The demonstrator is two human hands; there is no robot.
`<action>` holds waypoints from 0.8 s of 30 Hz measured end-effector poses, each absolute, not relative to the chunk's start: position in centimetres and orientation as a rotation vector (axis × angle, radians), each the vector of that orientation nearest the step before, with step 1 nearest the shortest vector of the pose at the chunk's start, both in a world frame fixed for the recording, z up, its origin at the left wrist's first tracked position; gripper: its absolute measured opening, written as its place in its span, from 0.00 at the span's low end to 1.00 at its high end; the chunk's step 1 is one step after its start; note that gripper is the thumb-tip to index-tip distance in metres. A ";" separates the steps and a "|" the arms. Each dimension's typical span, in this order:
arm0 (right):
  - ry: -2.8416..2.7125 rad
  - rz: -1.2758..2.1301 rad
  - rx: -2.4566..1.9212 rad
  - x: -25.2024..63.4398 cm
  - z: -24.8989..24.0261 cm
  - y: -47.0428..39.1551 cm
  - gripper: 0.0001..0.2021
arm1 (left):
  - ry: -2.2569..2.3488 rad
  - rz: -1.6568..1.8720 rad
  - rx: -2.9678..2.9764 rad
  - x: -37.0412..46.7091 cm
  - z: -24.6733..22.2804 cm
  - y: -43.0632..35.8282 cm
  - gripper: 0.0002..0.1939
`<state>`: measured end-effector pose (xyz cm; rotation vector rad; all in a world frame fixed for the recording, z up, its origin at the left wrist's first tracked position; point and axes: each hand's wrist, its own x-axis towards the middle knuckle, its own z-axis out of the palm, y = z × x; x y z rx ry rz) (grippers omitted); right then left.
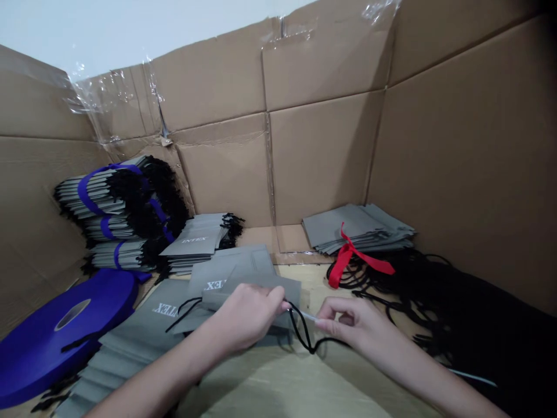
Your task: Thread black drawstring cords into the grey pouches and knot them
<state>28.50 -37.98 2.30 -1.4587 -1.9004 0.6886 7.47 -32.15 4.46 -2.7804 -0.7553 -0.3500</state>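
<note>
Grey pouch (282, 283) held over the table (243, 383), between other pouches and you.
Your left hand (256, 312) grips its edge, seemingly for steadiness; your right hand (350, 320) pinches a thin pale rod (309, 316), apparently for control near the black cord (311, 350).

And it's a workshop, by the look of it: a hand-work station, with a pale wooden tabletop (261, 383) right below the fingers (278, 299) and taped cardboard walls (322, 145) standing up beyond them! Far left of the fingers, strapped bundles of grey pouches (124, 217) sit stacked past a big blue roll of ribbon (41, 339); to their right, loose black cords (478, 313) heap up in bulk!
</note>
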 end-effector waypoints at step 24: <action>-2.158 0.301 -1.344 28.3 2.8 -39.2 0.12 | -0.778 -0.512 -2.983 6.9 5.6 -32.9 0.14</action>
